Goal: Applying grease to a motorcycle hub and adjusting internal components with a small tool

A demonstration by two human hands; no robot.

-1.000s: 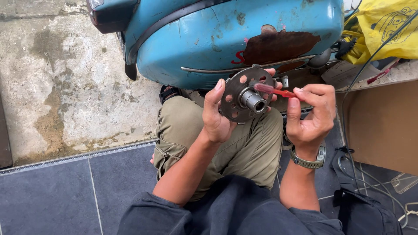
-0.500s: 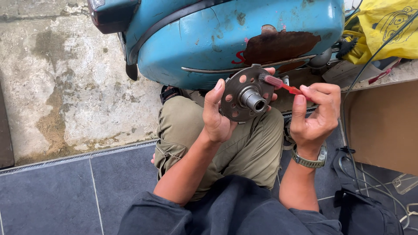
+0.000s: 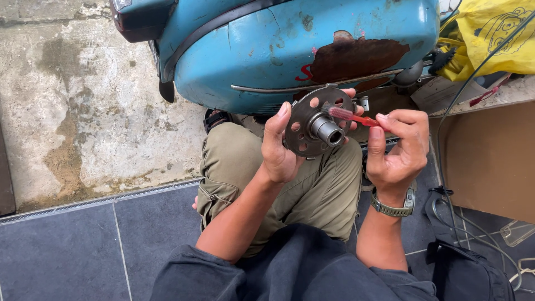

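While the head view looks down over the seated person's lap, a round perforated metal disc with a central hub (image 3: pixel 317 129) is seen gripped by the left hand (image 3: pixel 281 147), thumb raised along its rim and fingers wrapped behind. The disc is held upright above the knees, just in front of the blue scooter body (image 3: pixel 267 50). A red brush (image 3: pixel 351 116) is pinched in the right hand (image 3: pixel 397 147), its bristled tip laid against the disc face beside the hub. Cleaning of the disc face is judged to be the step in hand; a steady grip on the disc and short strokes around the hub are judged to be called for next. A wristwatch (image 3: pixel 393 207) is worn on the right wrist. Stained concrete (image 3: pixel 72 111) lies to the left, dark floor tiles (image 3: pixel 83 245) below, a yellow bag (image 3: pixel 496 39) and cardboard (image 3: pixel 490 161) to the right.
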